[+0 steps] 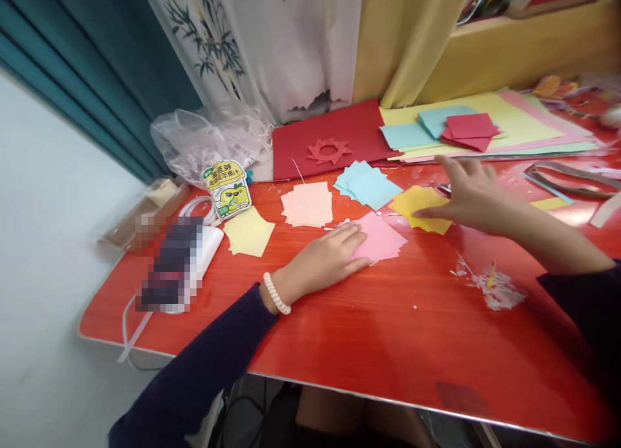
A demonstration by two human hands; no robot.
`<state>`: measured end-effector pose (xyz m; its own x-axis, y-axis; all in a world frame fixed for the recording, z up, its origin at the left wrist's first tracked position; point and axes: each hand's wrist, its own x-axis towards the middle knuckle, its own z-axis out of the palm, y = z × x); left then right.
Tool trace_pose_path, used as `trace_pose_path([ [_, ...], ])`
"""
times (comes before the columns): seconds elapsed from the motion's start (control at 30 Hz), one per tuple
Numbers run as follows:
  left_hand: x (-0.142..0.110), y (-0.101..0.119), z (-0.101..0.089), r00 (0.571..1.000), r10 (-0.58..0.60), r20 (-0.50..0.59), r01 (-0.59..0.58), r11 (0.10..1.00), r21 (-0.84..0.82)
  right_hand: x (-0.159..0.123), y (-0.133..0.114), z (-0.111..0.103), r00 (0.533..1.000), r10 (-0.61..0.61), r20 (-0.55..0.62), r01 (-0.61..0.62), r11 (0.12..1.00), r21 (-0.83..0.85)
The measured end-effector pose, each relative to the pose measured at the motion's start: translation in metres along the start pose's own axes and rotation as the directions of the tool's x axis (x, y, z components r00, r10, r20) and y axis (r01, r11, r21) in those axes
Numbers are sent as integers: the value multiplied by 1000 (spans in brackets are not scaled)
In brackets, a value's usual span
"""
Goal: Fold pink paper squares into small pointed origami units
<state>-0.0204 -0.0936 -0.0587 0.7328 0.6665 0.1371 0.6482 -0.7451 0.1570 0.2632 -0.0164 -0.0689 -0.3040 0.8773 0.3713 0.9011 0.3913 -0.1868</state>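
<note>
My left hand [334, 251], a white coil band at its wrist, lies flat with its fingers on the left side of a pink paper stack [383, 238]. Over at the right, my right hand [473, 192] is spread, its thumb over a stack of deep yellow papers [420, 205]; whether it touches them I cannot tell. Light blue papers [371, 186] lie fanned behind the pink ones. Farther left are a peach stack [308, 205] and a pale yellow stack [248, 233]. Something small and dark is partly hidden behind my right hand.
A folded red paper ring [327, 152] lies on dark red sheets [291, 150]. Large coloured sheets [538, 131] carry blue and red pieces at the back. Paper scraps [497, 289] sit front right. A drink pouch [228, 189], a plastic bag [194, 138] and a blurred-out device [172, 267] stand left.
</note>
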Motion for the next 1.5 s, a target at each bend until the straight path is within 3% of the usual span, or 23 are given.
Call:
trace_pose_path([
  [0.07,-2,-1,-3,999,12,31,-13,1000,23,-7,-11,-7,997,68,-23,-68,997,-28],
  [0.1,-3,-2,-4,999,18,35,-19,999,30,-11,-19,-12,996,43,-72,-43,999,-2],
  [0.23,-6,-1,-6,999,42,13,-43,998,49,-23,-58,-29,973,-185,-135,200,974,105],
  [0.3,-7,-1,-6,998,60,-10,-60,997,54,-26,-73,-29,960,-225,-165,250,956,155],
  [0.4,-7,-2,-7,994,64,-92,-59,996,62,-32,-85,-26,957,-210,-200,247,951,185],
  [0.47,-7,-3,-9,976,20,-218,-4,997,72,-37,-91,-26,953,-203,-226,245,953,176],
  [0.53,-7,-5,-15,921,-53,-387,83,995,63,-41,-98,-29,927,-257,-272,306,939,155],
  [0.6,-7,-6,-24,826,-130,-548,176,984,31,-45,-106,-30,862,-429,-270,474,870,132],
  [0.67,-9,-9,-33,710,-188,-679,255,967,-2,-47,-112,-27,745,-648,-158,665,739,106],
  [0.73,-11,-12,-41,602,-195,-775,297,955,-10,-47,-115,-19,666,-746,-18,745,663,71],
  [0.8,-14,-15,-45,543,-152,-826,286,958,11,-45,-114,-9,659,-751,35,749,660,62],
  [0.83,-15,-17,-46,538,-117,-835,258,966,31,-43,-113,-5,675,-736,43,735,676,52],
  [0.97,-18,-25,-44,572,72,-817,125,977,174,-36,-114,3,767,-640,52,638,768,43],
  [1.07,-25,-31,-41,602,209,-771,91,941,326,-34,-117,2,880,-475,2,470,870,149],
  [1.1,-28,-31,-40,631,234,-740,66,934,352,-36,-117,0,919,-393,-41,392,895,211],
  [1.17,-38,-26,-37,741,261,-619,-34,935,354,-44,-117,-8,966,-226,-126,255,908,332],
  [1.23,-49,-11,-32,849,322,-419,-183,923,337,-62,-116,-19,976,-179,-122,211,908,361],
  [1.27,-55,0,-30,875,375,-307,-264,900,347,-74,-115,-25,973,-216,-81,231,918,321],
  [1.33,-68,23,-26,867,473,-158,-382,833,399,-102,-114,-37,924,-377,66,354,907,228],
  [1.4,-81,45,-21,878,459,-138,-369,830,418,-131,-114,-47,867,-451,210,420,890,175],
  [1.5,-100,65,-15,931,290,-222,-217,928,302,-163,-120,-54,845,-500,190,479,865,147],
])
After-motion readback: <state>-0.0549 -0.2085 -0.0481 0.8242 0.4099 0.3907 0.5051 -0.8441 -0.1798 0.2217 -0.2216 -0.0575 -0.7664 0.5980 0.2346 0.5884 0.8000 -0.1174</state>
